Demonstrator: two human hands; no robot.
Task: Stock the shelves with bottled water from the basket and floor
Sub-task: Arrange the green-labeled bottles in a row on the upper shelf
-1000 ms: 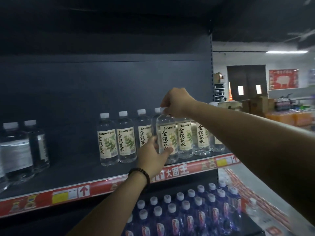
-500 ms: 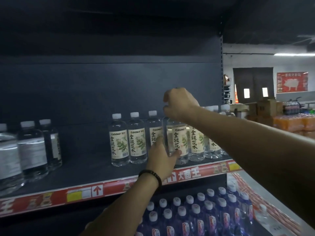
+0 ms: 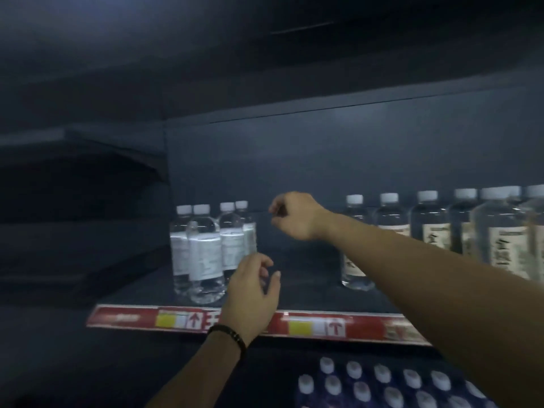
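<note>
A cluster of clear bottles with white labels (image 3: 205, 254) stands at the left end of the dark shelf. My left hand (image 3: 253, 294), a black band on its wrist, hovers just right of them with fingers spread and nothing in it. My right hand (image 3: 294, 217) hangs higher over the bare gap in the shelf, fingers curled in, holding nothing. To the right runs a row of clear bottles with cream herbal labels (image 3: 430, 232); my right forearm crosses in front of some of them. The picture is blurred by motion.
The shelf's front edge carries a red price strip (image 3: 365, 326) with yellow tags. On the shelf below stand several purple-blue bottles with white caps (image 3: 382, 381). Left of the bay, a darker neighbouring shelf (image 3: 73, 260) shows nothing on it.
My right hand let go of the herbal bottle's cap and my left hand left its side. Both swung left toward the white-label bottles, and the view panned left with them.
</note>
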